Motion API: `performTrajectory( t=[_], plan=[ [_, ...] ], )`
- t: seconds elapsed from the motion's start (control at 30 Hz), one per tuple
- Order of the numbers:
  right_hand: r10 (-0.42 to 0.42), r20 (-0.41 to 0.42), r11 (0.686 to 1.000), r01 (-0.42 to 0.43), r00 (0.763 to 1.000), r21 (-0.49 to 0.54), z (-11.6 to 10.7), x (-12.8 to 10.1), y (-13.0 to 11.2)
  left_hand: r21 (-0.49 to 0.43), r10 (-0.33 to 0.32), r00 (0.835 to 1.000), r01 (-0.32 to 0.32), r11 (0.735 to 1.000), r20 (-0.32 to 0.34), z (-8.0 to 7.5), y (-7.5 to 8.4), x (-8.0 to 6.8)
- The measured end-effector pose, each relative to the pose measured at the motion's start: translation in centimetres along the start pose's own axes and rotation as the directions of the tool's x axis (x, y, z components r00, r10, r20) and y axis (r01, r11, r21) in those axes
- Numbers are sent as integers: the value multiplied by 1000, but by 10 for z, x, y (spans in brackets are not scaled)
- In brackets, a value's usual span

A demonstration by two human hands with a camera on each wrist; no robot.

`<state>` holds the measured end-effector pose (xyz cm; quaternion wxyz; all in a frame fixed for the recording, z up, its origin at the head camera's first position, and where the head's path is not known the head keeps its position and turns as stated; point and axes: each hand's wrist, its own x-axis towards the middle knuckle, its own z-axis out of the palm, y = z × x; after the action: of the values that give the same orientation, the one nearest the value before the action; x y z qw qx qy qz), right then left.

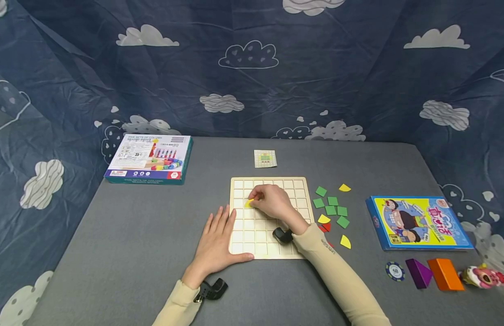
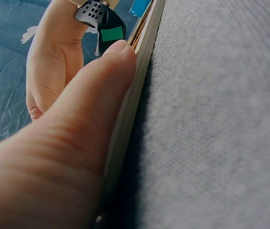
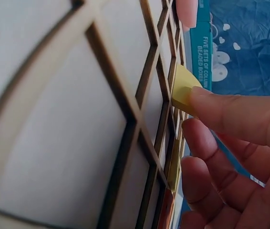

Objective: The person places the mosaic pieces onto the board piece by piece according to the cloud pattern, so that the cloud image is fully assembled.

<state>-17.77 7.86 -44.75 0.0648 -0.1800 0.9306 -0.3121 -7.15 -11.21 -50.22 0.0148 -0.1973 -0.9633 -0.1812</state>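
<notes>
Here, box (image 1: 149, 158) label reads "FIVE SETS OF COLUMN" (partly).

place: draped recording booth | evidence: cloud-print cloth backdrop (image 1: 252, 68), grey table (image 1: 113, 235), toy boxes (image 1: 149, 158)

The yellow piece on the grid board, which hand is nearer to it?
Right. The right hand pinches the yellow piece over the grid board. The left hand lies flat on the board's left edge, nearer the person, apart from the piece.
</notes>
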Motion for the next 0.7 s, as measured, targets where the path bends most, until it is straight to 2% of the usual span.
performTrajectory(
  t=[0.43, 0.7],
  plan=[
    [10, 19, 997, -9, 1000, -74, 1, 1, 1, -5, 5, 1000, -5, 1000, -4, 0, 0, -1],
    [1, -6, 992, -2, 1000, -124, 0, -1, 0, 0, 0, 1000, 0, 1000, 0, 1, 0, 0]
  ],
)
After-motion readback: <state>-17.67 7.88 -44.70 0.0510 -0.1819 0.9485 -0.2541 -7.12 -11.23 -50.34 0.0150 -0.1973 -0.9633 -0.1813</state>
